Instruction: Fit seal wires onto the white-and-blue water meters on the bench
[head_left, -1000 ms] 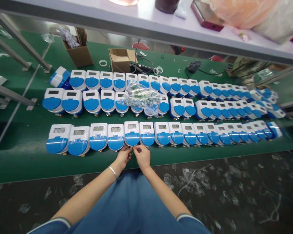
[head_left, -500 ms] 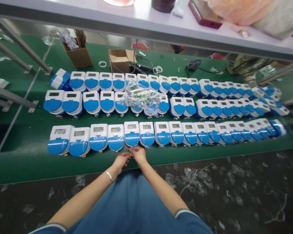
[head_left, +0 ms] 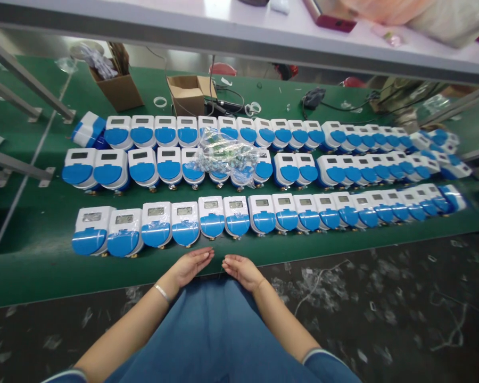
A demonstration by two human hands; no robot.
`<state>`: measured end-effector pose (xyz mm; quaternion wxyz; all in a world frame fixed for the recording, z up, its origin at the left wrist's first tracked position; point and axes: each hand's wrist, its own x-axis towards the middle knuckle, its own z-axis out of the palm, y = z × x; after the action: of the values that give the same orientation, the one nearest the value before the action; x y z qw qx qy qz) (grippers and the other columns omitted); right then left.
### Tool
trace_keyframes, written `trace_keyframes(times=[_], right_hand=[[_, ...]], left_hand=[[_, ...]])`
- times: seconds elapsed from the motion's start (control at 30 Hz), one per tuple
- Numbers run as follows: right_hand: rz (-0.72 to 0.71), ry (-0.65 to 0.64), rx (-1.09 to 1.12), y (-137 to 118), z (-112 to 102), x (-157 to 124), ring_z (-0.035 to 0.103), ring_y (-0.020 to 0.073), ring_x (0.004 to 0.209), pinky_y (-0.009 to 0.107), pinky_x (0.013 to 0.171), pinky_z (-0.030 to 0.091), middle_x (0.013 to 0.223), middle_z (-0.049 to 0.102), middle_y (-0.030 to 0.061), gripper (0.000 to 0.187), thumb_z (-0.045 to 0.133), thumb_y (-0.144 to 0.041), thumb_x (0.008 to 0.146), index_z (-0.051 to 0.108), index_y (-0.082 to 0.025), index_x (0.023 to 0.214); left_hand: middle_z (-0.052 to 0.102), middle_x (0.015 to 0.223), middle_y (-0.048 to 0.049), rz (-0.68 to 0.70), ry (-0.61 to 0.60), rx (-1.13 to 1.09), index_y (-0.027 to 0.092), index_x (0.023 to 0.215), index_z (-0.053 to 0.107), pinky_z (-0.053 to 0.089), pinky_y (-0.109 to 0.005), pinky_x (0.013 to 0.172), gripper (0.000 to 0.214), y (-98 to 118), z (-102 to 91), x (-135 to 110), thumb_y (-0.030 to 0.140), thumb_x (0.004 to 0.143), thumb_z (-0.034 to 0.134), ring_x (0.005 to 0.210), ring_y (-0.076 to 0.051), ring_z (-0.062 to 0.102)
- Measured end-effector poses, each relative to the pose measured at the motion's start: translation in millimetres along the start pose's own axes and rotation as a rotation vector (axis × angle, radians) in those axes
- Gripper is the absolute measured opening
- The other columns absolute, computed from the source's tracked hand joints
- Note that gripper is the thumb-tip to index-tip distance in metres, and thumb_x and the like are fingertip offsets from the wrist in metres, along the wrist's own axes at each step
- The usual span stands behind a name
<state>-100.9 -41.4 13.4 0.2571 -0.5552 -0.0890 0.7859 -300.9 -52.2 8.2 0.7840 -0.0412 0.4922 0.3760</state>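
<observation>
My left hand (head_left: 192,266) is held just above the front edge of the green bench, fingers stretched out and nothing seen in it. Opposite it is my right hand (head_left: 242,270), its fingers loosely bent with nothing visible in them. A small gap separates the two sets of fingertips. Nearest beyond them stand a white-and-blue water meter (head_left: 211,219) with a small display and a similar water meter (head_left: 237,218) to its right. Neither hand touches them. A clear plastic bag (head_left: 225,157) of small greenish parts lies across the meters of the rows behind.
Three long rows of similar meters run across the green bench (head_left: 43,276). Behind them are an open cardboard box (head_left: 189,96), a box of gloves (head_left: 120,90), cables and a white ring (head_left: 159,102). A shelf (head_left: 223,32) overhangs the back. Plastic scraps litter the dark floor (head_left: 343,330).
My hands, earlier together with fingertips touching at the foot of a front-row meter, have drawn apart and back toward my body. Their fingers have loosened. The view has shifted slightly.
</observation>
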Motion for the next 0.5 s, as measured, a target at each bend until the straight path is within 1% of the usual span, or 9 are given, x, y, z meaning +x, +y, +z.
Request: trace_keyframes(times=[0.07,0.17,0.23,0.33,0.5], right_hand=[[-0.058,0.021,0.053,-2.2,13.6,1.4,0.068,0.0121,0.066,0.017,0.058,0.054,0.079,0.071,0.007,0.029,0.081,-0.02,0.058,0.064,-0.012,0.08],[-0.204,0.098,0.044,-2.4,30.8,6.1,0.069,0.0134,0.068,0.019,0.059,0.054,0.08,0.071,0.0067,0.032,0.081,-0.027,0.058,0.061,-0.013,0.079],[-0.291,0.136,0.01,-0.5,38.2,8.9,0.069,0.0154,0.069,0.021,0.061,0.055,0.078,0.071,0.0066,0.034,0.08,-0.03,0.057,0.059,-0.013,0.078],[-0.371,0.167,-0.021,3.6,43.7,11.6,0.069,0.0173,0.069,0.025,0.063,0.055,0.073,0.07,0.0054,0.034,0.08,-0.032,0.057,0.058,-0.014,0.077],[-0.458,0.194,-0.091,7.4,45.9,14.4,0.069,0.017,0.07,0.025,0.065,0.055,0.07,0.068,0.0035,0.031,0.077,-0.033,0.061,0.058,-0.014,0.076]], left_hand=[[0.067,0.106,-0.015,0.01,0.008,0.02,0.01,0.096,0.069,0.049,-0.023,0.089,0.026,-2.5,-3.8,-0.7,0.0,0.072,0.066,0.097,-0.017,0.064],[0.065,0.113,-0.0125,0.078,0.092,0.072,0.014,0.099,0.069,0.05,-0.024,0.086,0.034,-7.3,-6.7,-2.3,0.0,0.068,0.069,0.098,-0.017,0.064],[0.064,0.116,-0.0118,0.125,0.144,0.097,0.016,0.099,0.068,0.051,-0.025,0.085,0.039,-10.5,-5.0,-3.6,0.0,0.064,0.072,0.098,-0.019,0.064],[0.066,0.111,-0.0132,0.176,0.173,0.104,0.015,0.098,0.067,0.051,-0.027,0.085,0.042,-14.5,0.2,-4.9,-0.002,0.06,0.074,0.099,-0.02,0.064],[0.068,0.105,-0.0122,0.223,0.172,0.105,0.015,0.097,0.066,0.051,-0.029,0.086,0.045,-17.8,3.2,-3.8,-0.001,0.056,0.076,0.097,-0.02,0.064]])
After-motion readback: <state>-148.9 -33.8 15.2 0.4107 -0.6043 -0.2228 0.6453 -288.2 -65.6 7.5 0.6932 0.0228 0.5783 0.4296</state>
